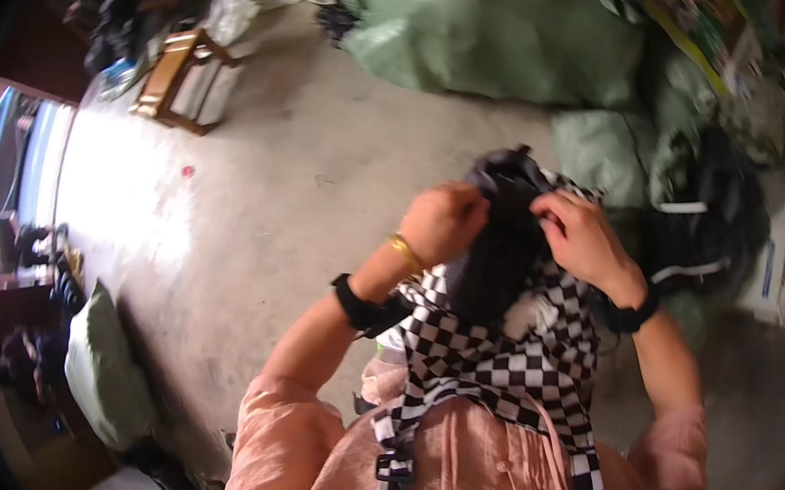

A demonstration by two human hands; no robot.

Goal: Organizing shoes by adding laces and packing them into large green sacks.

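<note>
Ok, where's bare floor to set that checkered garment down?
Bare concrete floor lies ahead-left, bordered by the wooden stool, the green sack pile and the green cushion. The right is crowded: sacks, dark clothes, boxes. Both hands hold the checkered garment.

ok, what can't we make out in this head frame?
- Dark garment: its kind is unclear; bunched up, and the left hand and right hand cover its top.
- Fingertips of both hands: buried in the cloth.
- Checkered garment: lower part cut off by the bottom edge.
- Green sacks: contents hidden; tops bent and blurred near the rim.
- Doorway: figures there too small, and glare washes out the floor.
</note>
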